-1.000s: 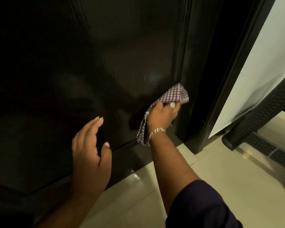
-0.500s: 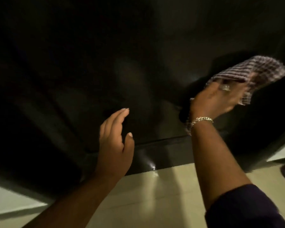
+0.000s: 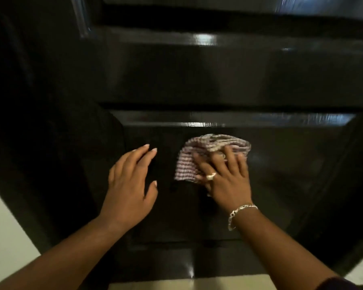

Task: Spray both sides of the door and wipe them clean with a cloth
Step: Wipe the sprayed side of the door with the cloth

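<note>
A glossy dark panelled door (image 3: 197,80) fills the head view. My right hand (image 3: 226,183), with a ring and a wrist bracelet, presses a checked purple-and-white cloth (image 3: 187,164) flat against the door's lower panel with its fingers spread. The cloth bunches up above and to the left of my fingers. My left hand (image 3: 130,181) lies beside it on the left with straight fingers, at or just off the door surface, and holds nothing. No spray bottle is in view.
A strip of pale tiled floor (image 3: 155,284) shows under the door's bottom edge. A light wall (image 3: 4,227) shows at the lower left, and a pale patch sits at the lower right corner.
My right hand has swept the cloth from the door's right edge leftward to the middle of the lower panel. The view has swung left and up. My left hand stays near the door.
</note>
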